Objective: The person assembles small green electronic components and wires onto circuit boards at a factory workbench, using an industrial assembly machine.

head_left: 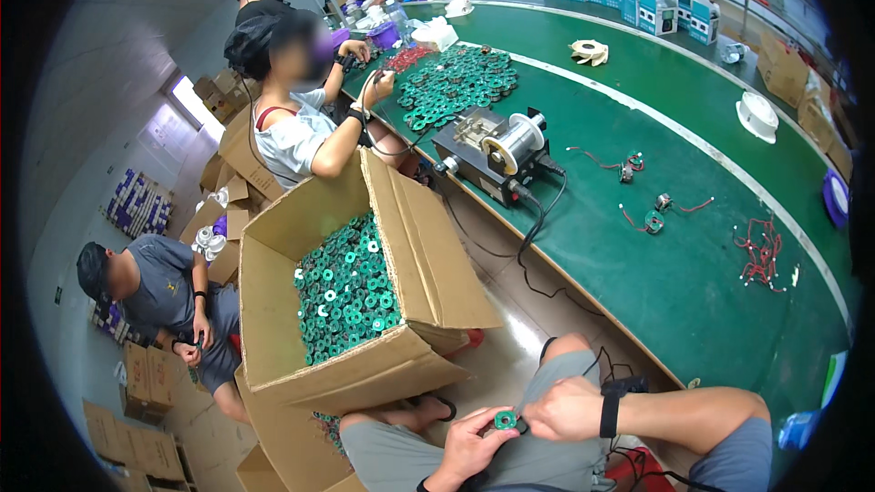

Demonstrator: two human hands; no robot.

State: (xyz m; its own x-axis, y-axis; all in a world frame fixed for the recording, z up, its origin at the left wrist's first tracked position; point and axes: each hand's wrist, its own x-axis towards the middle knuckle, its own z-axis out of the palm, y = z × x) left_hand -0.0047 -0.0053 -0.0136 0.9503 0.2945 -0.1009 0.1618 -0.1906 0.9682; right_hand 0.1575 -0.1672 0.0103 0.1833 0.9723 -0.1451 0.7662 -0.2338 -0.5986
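Observation:
Over my lap, my left hand pinches a small green ring-shaped circuit board between thumb and fingers. A dark part sits beside the board at my fingertips. My right hand is closed right next to it, fingers pressed together; whatever they may grip is too small or hidden to make out. To the left of my knees stands an open cardboard box, holding many similar green boards.
The green workbench runs along the right, with a soldering machine and wire spool at its edge. Beyond lies a heap of boards. Wired motors and red wires lie nearer. Co-workers sit at left; black cables hang off the bench.

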